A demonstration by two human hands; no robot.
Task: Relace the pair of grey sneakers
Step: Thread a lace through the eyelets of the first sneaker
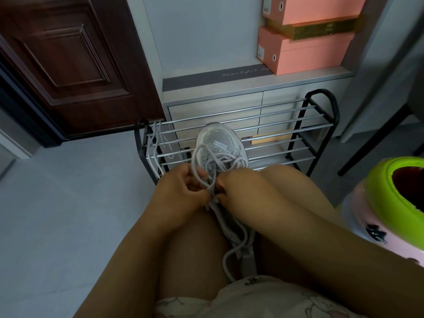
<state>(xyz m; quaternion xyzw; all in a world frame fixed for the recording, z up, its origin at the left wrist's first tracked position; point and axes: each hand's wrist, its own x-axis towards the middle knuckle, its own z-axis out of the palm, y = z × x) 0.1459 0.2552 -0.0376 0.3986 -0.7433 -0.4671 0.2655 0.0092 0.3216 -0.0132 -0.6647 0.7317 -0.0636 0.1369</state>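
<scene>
Beyond my hands the shoe rack [275,125]; my left hand [183,191] and right hand [238,187] each pinch the lace [202,154] of the grey sneaker [218,143].

A home entryway — dark wooden door [68,65], metal shoe rack [263,134], pink shoeboxes [307,53] stacked on a cabinet [213,104].

The sneaker [220,145] lies between the person's knees, toe toward the rack [241,134] just beyond, both hands [183,191] meeting at its lace [206,161], a second lace, seemingly, draped over the rack's left end [153,145], boxes [305,51] stacked on the cabinet [252,83] behind.
</scene>
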